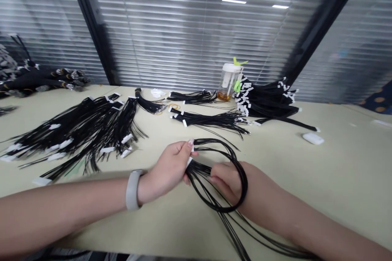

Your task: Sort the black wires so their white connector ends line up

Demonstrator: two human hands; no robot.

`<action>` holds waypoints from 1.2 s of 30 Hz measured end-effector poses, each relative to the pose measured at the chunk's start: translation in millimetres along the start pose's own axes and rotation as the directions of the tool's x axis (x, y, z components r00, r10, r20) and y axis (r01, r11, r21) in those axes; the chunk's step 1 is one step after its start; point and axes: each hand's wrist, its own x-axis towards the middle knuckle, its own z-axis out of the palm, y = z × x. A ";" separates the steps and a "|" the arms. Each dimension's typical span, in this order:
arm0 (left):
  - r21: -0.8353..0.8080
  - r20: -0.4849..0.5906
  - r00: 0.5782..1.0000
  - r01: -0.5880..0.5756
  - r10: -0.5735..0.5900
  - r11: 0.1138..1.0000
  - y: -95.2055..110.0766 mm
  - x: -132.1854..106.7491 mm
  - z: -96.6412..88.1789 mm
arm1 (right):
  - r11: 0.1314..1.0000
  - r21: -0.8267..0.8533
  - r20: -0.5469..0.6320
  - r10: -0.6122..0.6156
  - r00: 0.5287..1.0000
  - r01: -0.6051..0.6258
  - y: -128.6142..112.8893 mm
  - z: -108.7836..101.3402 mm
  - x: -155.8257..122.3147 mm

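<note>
My left hand [170,167] pinches a bundle of thin black cables [214,149] near its white-tagged end, fingers closed on it. The bundle curves into a loop [243,179] that passes over the back of my right hand [232,183]. My right hand's fingers close on the gathered strands just beside the left hand. The loose cable tails [241,232] run off toward the near edge of the pale table [321,179]. A grey band [132,189] sits on my left wrist.
Several bundles of black cables with white tags lie across the table: a big spread at left [85,130], smaller ones in the middle [211,120], a pile at back right [266,100]. A clear bottle with white lid [229,81] and a white case [312,138] are nearby.
</note>
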 end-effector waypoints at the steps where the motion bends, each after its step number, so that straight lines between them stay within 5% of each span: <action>1: 0.003 0.005 1.000 0.001 -0.001 1.000 -0.2 -0.1 -0.1 | 0.999 -0.042 0.004 0.023 1.000 -0.023 -1.2 -0.9 -1.1; 6: 0.008 -0.009 0.999 0.036 -0.036 0.999 -0.3 0.5 -0.5 | 0.929 -0.352 -0.013 0.112 0.994 -0.109 5.0 -15.4 -8.2; 9: 0.026 -0.004 1.000 0.030 -0.030 0.999 -0.4 1.5 -1.5 | 0.858 -0.466 -0.235 0.116 0.965 -0.216 18.0 -29.2 -9.7; 11: 0.046 0.003 1.000 0.020 -0.020 0.999 -0.9 1.9 -2.0 | 0.898 -0.372 -0.442 0.051 0.896 -0.235 24.0 -36.2 -9.3; 13: 0.061 0.009 1.000 0.014 -0.015 0.998 -1.2 1.4 -2.3 | 0.979 -0.180 -0.576 -0.028 0.817 -0.093 24.4 -39.0 -8.9; 16: 0.097 0.033 0.999 -0.004 0.001 0.995 -0.4 -2.0 -1.6 | 0.979 0.170 -0.640 0.023 0.768 0.112 17.1 -35.6 -9.3; 21: 0.152 0.078 0.993 -0.094 0.083 0.984 4.6 -12.4 1.1 | 0.846 0.514 -0.441 0.118 0.890 0.143 12.1 -23.5 -4.8; 28: 0.120 0.102 0.990 -0.106 0.094 0.987 8.6 -16.6 2.2 | 0.973 0.204 -0.335 -0.038 0.942 0.111 15.2 -15.0 6.1; 36: 0.058 0.106 0.990 -0.102 0.096 0.993 7.8 -15.9 2.7 | 0.984 0.126 -0.303 -0.083 0.949 0.126 14.7 -18.8 1.0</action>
